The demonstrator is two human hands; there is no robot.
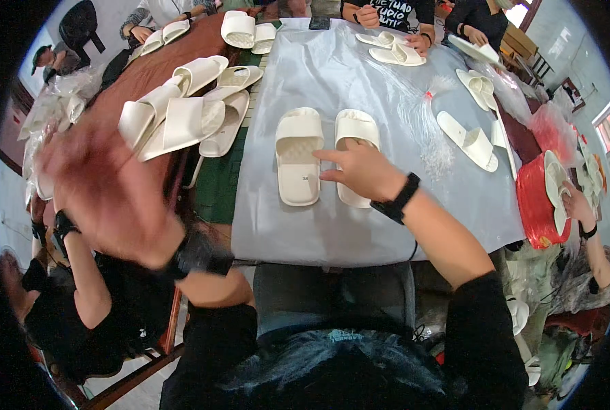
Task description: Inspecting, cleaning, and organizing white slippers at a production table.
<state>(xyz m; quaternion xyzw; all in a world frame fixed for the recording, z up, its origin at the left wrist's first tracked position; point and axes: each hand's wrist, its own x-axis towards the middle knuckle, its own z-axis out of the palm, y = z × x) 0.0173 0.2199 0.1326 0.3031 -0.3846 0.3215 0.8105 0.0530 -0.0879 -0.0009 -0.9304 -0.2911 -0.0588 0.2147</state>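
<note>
A pair of cream slide slippers stands side by side on the grey sheet in front of me, toes pointing away. The left slipper shows its footbed. The right slipper is partly covered by my right hand. That hand reaches across it, index finger and thumb stretched apart, the fingertips at the left slipper's inner edge. My left hand is raised at the left, close to the camera and smeared by motion, so its fingers are unclear. Just beyond it, several cream slippers lie piled on the brown-covered table.
The grey sheet covers the table. A bundle of clear plastic strands and more slippers lie at its right. A red bundle stands by the right edge. Other people work around the tables; a dark chair is before me.
</note>
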